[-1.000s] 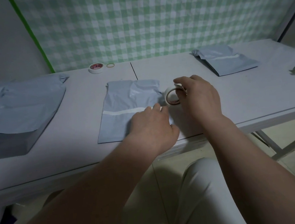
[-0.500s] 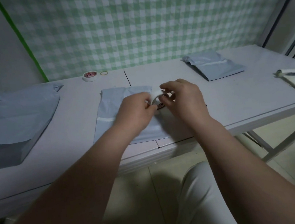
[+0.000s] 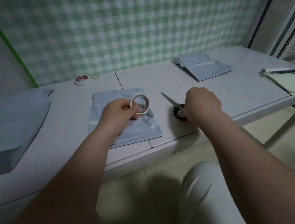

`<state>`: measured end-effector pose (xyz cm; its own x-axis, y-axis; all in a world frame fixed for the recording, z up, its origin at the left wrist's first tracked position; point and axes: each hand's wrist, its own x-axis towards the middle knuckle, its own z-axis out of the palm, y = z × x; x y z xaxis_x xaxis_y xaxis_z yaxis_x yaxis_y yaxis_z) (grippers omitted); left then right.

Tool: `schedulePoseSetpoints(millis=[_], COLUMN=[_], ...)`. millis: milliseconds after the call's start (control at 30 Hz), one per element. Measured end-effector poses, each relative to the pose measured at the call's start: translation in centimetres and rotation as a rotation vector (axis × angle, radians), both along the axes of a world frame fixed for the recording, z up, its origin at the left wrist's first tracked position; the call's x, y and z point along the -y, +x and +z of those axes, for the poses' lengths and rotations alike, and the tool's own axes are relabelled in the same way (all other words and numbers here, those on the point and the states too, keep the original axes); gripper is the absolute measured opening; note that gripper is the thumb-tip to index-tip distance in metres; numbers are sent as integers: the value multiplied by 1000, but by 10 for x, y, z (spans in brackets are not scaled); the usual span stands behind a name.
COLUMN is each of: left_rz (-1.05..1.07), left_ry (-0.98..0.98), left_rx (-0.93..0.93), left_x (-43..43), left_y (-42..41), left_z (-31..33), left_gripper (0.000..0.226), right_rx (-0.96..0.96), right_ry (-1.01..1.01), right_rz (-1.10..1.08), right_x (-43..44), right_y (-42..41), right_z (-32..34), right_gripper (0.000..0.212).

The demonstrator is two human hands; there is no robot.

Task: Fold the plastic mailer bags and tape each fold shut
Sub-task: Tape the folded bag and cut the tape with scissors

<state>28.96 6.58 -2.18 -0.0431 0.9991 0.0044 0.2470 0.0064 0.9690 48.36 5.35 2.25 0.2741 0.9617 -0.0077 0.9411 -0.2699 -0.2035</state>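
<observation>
Helper: What can't you see well?

Me: The right hand hides its own fingers. They curl down on the black handle of the scissors, so it grips them, but I cannot tell if any finger goes through a loop. The blades lie flat on the table and point away to the left. The left hand pinches the tape roll and holds it up on edge over the mailer bag. That hand and arm hide the middle of the bag. A white strip peeks out at its left side.

Helper: And the room?

Me: It is dim. There is a pale table with a green checked cloth on the wall behind. A stack of bags runs off the left side. A folded bag lies far back on the right. A second tape roll and a rubber band sit near the wall. A notebook with a pen is cut off at the right.

Helper: Is there room to move?

Me: The bag's near edge is close to the table's front edge. Bare table shows between the scissors and the notebook.
</observation>
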Motion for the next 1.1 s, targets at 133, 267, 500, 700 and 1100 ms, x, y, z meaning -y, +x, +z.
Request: schedulePoseSetpoints(millis=[133, 267, 500, 700, 1100], left_rz=[-9, -12, -24, -32, -44], left_ry=[-25, -34, -42, -37, -51], left_rx=[86, 164, 189, 195, 220], left_x=[-1, -1, -4, -5, -6], left_y=[-2, -1, -1, -2, -4], left_z=[0, 1, 0, -2, -1], left_gripper=[12, 17, 18, 17, 15], right_rx=[-172, -983, -1718, -1908, -1920], right_ry=[41, 100, -399, -547, -574], right_rz=[-6, -33, -122, -142, -160], right_x=[2, 15, 53, 70, 76], right_y=[5, 7, -16, -20, -26], right_z=[-5, -9, -14, -8, -15], right_gripper=[36, 25, 44, 45, 42])
